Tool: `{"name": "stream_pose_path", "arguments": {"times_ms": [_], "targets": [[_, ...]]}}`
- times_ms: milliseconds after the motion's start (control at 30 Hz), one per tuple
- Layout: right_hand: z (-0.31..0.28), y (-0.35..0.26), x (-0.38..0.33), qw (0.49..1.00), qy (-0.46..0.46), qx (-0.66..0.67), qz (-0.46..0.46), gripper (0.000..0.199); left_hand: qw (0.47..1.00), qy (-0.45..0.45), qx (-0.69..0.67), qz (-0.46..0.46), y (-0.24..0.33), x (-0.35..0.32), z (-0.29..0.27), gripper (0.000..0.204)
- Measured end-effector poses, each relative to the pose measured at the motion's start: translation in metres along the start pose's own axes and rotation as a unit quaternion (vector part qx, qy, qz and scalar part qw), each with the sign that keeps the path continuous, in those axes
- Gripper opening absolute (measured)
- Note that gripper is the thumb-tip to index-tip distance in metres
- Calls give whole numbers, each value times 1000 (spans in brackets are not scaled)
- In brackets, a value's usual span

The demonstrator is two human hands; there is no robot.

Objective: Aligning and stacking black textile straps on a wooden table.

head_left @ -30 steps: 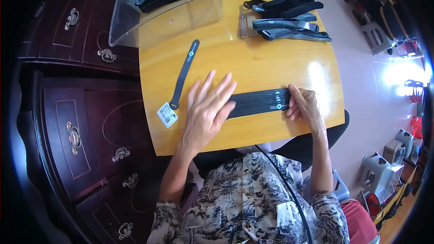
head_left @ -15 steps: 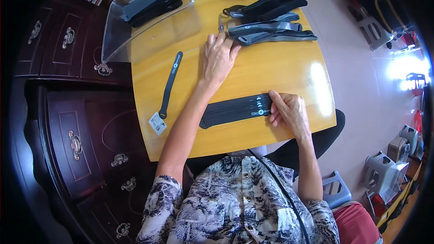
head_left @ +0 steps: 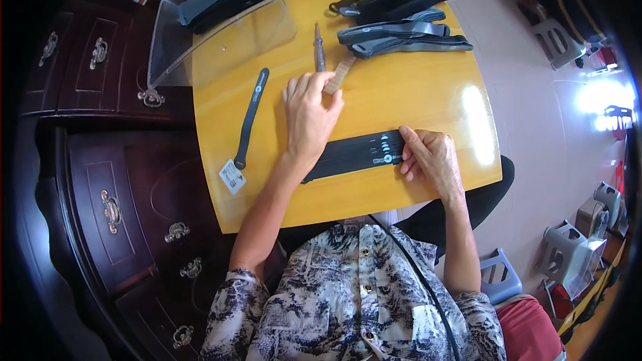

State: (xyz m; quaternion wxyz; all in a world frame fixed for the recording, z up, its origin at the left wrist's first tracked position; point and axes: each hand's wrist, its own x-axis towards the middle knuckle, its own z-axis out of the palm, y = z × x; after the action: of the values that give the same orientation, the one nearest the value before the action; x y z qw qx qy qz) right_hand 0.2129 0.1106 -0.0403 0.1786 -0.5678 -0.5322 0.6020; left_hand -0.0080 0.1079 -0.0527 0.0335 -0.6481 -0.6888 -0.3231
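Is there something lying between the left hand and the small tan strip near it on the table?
Nothing visible does. The left hand already has its fingers touching the tan strip, with only bare yellow table around them.

Two hands: left, right. One yellow table. One flat black strap stack under the hands. One single tagged strap. One clear bin holding black straps. One strap pile, count unclear. One tan strip. One thin tool.
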Motion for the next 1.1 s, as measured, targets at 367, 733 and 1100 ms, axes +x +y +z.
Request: {"name": "stream_pose_path", "arguments": {"times_ms": [367, 733, 1100], "targets": [[-8, 3, 4, 999, 24, -19, 10, 44, 968, 35, -72, -237, -6, -148, -82, 28], [-8, 0, 3, 997, 30, -68, 4, 46, 974, 6, -91, -210, 1, -157, -71, 46], [-10, 3, 4, 996, 37, -77, 7, 47, 975, -5, -91, -204, 2, -153, -72, 53]]}}
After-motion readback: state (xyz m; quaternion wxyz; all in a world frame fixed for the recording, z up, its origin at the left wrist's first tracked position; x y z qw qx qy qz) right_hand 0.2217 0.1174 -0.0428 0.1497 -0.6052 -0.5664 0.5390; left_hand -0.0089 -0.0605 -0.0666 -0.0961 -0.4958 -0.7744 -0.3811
